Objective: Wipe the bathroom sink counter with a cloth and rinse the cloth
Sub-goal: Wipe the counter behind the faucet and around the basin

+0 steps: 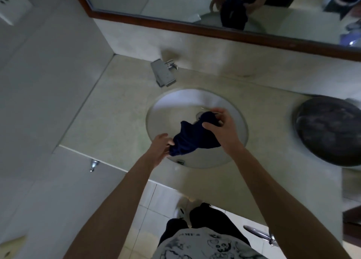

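The right hand is pinching the far end of the dark blue cloth, fingers curled round it, while the left hand is gripping the near end. The cloth is hanging stretched between them above the sink, set in the desk, the faucet beyond the sink.

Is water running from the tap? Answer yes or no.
No: the tap shows no stream, while both hands hold the cloth over the sink.
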